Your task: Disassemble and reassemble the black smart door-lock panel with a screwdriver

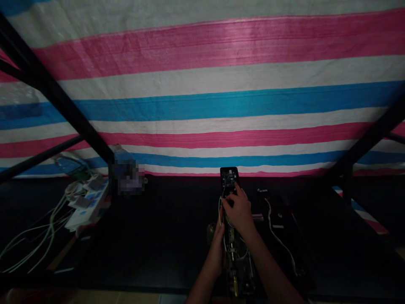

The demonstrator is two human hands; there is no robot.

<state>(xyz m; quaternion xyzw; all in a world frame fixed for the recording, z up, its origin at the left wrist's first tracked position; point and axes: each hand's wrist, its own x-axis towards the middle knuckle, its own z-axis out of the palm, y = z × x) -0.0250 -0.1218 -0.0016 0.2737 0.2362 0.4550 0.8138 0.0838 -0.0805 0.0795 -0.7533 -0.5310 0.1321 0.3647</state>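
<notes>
The opened black device [224, 172] reaches toward the surface's [164, 236] far edge. The right hand [239, 209] curls over it, the left [217, 249] alongside; neither grip is certain. Handling the white wire [219, 210] seems underway, calling next for steady fingertips.

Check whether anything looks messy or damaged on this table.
The white cables at the picture's left look untidy: they trail loosely over the dark table instead of lying coiled. I see no clear spill or damage, but it's too dim to be sure.
</notes>
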